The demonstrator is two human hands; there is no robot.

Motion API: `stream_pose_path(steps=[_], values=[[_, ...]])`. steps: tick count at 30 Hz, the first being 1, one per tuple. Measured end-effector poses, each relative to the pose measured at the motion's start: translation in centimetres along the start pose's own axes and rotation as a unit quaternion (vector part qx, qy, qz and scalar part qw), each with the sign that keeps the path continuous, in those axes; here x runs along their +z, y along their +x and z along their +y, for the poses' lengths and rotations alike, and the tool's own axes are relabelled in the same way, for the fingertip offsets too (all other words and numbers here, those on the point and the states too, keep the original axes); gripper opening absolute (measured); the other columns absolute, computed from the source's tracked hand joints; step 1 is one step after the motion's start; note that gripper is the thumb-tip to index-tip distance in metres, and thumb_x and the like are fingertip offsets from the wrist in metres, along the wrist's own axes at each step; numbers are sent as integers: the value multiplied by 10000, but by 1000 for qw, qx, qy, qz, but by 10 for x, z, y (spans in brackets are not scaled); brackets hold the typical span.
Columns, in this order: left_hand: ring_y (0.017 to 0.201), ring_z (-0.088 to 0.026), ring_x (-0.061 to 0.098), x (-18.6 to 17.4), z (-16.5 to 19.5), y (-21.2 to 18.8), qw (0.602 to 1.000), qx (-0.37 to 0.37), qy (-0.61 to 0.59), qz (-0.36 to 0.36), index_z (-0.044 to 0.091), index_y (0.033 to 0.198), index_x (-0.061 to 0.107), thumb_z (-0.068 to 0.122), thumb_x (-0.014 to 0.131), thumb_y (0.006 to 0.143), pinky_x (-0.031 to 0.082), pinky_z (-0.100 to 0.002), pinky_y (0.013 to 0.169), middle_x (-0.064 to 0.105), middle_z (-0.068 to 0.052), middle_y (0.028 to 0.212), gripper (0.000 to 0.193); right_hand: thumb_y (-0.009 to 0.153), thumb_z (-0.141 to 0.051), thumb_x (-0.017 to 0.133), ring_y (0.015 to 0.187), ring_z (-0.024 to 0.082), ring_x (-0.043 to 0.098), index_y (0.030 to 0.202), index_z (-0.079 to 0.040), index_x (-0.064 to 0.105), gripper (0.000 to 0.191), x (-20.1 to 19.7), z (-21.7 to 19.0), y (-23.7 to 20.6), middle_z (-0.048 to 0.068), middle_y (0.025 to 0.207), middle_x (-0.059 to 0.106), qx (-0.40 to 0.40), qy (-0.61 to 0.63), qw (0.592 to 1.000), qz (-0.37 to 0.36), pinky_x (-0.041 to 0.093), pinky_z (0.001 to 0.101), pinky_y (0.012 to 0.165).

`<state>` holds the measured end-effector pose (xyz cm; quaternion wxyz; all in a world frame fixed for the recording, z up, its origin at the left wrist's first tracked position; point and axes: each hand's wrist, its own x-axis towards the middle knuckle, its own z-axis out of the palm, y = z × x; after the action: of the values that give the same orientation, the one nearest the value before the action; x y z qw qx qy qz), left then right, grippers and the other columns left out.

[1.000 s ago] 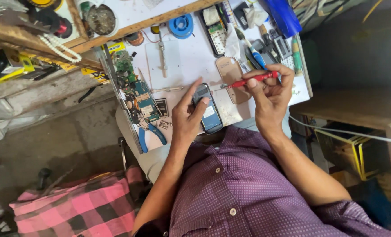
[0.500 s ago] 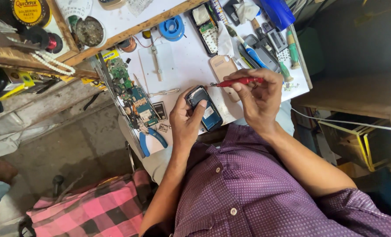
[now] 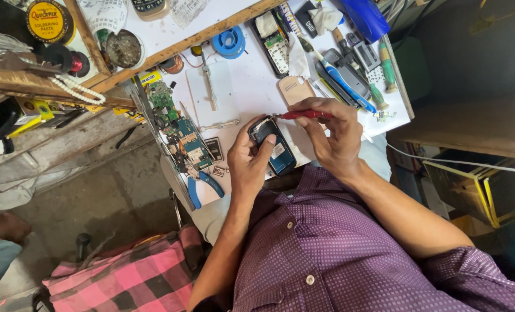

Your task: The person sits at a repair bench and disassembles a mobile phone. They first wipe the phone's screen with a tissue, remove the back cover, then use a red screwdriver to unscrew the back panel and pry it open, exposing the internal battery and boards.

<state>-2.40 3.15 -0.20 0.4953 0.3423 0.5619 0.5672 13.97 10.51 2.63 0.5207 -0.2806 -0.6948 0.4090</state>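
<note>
Left hand: the left hand (image 3: 247,164) grasps the opened phone (image 3: 272,144), thumb across its face.
Right hand: the right hand (image 3: 331,136) pinches a red screwdriver (image 3: 301,115), its tip touching the phone's top edge.
Phone: over the near edge of the white bench (image 3: 240,86).
Beside phone: circuit boards (image 3: 179,130) and blue pliers (image 3: 202,186) left of it; tan back cover (image 3: 295,89) just beyond.
</note>
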Motion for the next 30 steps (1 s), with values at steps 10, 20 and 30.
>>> stream_pose_path(steps=[10,20,30], values=[[1011,-110,696,2,-2,5,988,-92,-123,-13,-37,1303,628,-8,658,970,550,-247,896,740,-76,1113,335,858,25,882,855,231,771,1267,-65,583,515,7,9,12,114,958,728,-43,-234,971,-13,582,335,699],[963,-97,641,-5,-16,8,976,-114,-187,-18,-34,1259,656,8,657,985,516,-253,894,708,-28,1056,278,898,126,815,931,252,740,1378,-68,520,596,19,6,27,163,1084,672,-73,-205,976,-17,593,340,742],[978,-94,633,-4,-18,9,973,-105,-205,-22,-24,1267,645,31,677,994,514,-254,911,706,-25,1079,281,924,203,672,1016,318,734,1386,-29,429,570,23,10,26,246,1213,627,-60,-92,992,-57,613,351,793]])
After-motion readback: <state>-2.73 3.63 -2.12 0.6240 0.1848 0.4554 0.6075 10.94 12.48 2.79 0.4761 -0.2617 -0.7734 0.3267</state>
